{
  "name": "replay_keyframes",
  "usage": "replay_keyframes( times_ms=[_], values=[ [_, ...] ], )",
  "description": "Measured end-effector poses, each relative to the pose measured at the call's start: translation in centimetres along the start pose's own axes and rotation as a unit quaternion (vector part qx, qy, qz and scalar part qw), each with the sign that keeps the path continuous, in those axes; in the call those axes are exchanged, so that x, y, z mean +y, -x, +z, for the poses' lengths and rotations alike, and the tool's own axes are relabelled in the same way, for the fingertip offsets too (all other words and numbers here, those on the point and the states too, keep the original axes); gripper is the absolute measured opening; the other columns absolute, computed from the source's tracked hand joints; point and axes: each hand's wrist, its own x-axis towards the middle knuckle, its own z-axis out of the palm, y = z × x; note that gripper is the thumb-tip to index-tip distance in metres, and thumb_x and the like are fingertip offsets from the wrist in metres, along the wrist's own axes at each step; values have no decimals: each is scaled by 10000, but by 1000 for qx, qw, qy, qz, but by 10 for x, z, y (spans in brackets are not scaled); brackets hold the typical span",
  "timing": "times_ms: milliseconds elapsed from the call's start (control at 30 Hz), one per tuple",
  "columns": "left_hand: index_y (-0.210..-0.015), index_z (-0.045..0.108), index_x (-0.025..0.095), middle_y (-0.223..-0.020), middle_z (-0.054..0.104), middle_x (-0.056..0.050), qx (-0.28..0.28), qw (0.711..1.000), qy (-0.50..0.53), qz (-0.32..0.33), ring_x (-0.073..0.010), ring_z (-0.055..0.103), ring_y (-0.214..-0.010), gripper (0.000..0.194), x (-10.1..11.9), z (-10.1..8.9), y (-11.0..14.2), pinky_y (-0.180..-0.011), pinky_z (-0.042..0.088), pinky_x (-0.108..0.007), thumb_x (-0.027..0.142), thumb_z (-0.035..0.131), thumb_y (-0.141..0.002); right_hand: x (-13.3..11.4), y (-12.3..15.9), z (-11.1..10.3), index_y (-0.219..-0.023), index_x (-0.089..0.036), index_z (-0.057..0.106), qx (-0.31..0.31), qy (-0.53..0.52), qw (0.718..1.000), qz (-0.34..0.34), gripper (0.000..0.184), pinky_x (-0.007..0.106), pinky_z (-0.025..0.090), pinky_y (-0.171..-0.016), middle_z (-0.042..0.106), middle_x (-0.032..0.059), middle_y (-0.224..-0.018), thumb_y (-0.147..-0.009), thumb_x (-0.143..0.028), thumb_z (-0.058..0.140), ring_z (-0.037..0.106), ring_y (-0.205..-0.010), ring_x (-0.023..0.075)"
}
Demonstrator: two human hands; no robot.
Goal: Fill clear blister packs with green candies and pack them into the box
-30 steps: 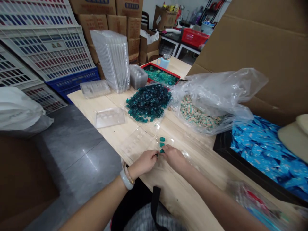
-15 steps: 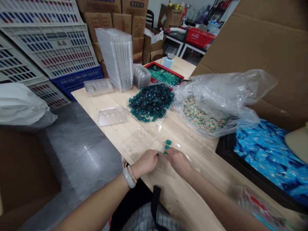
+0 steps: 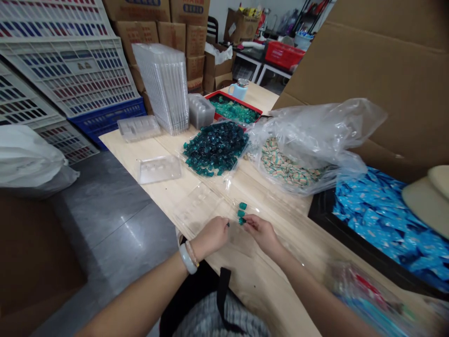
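My left hand [image 3: 214,233] is closed near the table's front edge, with a small dark piece [image 3: 228,224] showing at its fingertips. Opposite it, my right hand [image 3: 261,231] has thumb and fingers pinched at the lowest of three small green translucent blocks [image 3: 242,221]. The other two blocks [image 3: 242,206] lie in a row just beyond it. Clear plastic trays [image 3: 198,201] lie flat around the hands; their edges are hard to make out. Farther back is a heap of dark green blocks [image 3: 215,147] on clear plastic.
Stacked clear trays [image 3: 164,89] stand at the back left, near a single clear tray [image 3: 159,169]. Behind the heap are a red-rimmed tray [image 3: 257,113] and a blue mug [image 3: 239,90]. To the right are a bag of small striped packets [image 3: 287,164] and blue wrappers [image 3: 372,220].
My right fingers have drawn slightly back, so more of the lowest green block shows. My left hand stays closed in nearly the same place. The whole view has shifted a little.
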Motion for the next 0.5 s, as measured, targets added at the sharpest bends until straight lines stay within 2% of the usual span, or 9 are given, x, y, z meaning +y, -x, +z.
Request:
replay_keyframes(
  times_ms=[67,200,300,367,433,500],
  values=[
    [-870,581,119,-776,580,-102,3,1000,1,-5,-188,528,-745,277,2,1,2,-712,393,-292,138,320,-779,-3,0,-2,-857,-168,569,-10,45,999,-10,184,292,465,-627,618,26,-715,-706,-227,483,579,-645,147],
    [-976,558,124,-871,576,-100,25,999,36,-16,-180,527,-828,313,6,1,5,-774,388,-286,125,327,-765,-17,4,-3,-828,-174,557,-18,170,982,-78,145,294,455,-629,588,31,-729,-748,-189,437,563,-673,156],
    [-948,564,125,-925,579,-92,79,992,98,-21,-177,511,-886,287,10,0,1,-825,370,-288,134,368,-739,-27,11,-4,-879,-171,539,9,189,974,-127,166,303,459,-667,580,52,-782,-783,-167,403,561,-745,165],
    [-866,583,131,-878,592,-67,95,980,170,-47,-165,514,-850,237,14,-1,-5,-800,379,-274,139,403,-712,-33,16,-5,-915,-178,530,22,182,969,-164,179,311,461,-700,579,62,-812,-803,-168,390,557,-782,167],
    [-803,593,137,-738,588,-29,67,959,260,-88,-140,517,-724,208,18,-2,-11,-688,399,-248,154,412,-703,-38,20,-5,-930,-193,527,34,179,964,-196,184,322,463,-721,579,64,-831,-814,-174,386,553,-807,170],
    [-770,598,130,-591,528,9,27,933,340,-116,-107,468,-576,185,21,-4,-15,-552,366,-216,198,438,-705,-42,23,-5,-933,-200,526,51,181,959,-213,182,330,466,-728,580,65,-840,-815,-177,390,553,-818,174]
  ],
)
